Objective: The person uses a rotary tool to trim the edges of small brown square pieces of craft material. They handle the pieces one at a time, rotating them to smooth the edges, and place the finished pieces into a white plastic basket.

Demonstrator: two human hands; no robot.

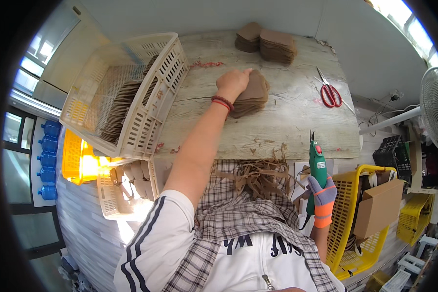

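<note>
My left hand (232, 82), bare with a red bracelet at the wrist, reaches over the table to a stack of flat brown pieces with rounded corners (254, 97). Its fingers are curled closed at the stack's far left edge, on the top piece; the fingertips are partly hidden. In an orange and grey glove, my right hand (323, 198) is wrapped round green electric scissors (318, 163), their dark blades pointing away from me, just beyond the table's near edge. Thin brown offcut strips (260, 177) lie heaped on my checked apron (224, 190).
Two more brown stacks (276, 45) stand at the table's (199, 131) far side. Red-handled scissors (330, 93) lie at the right. A cream plastic crate (153, 104) on the left holds rows of brown pieces. A yellow basket (343, 226) with a cardboard box (378, 208) stands right of me.
</note>
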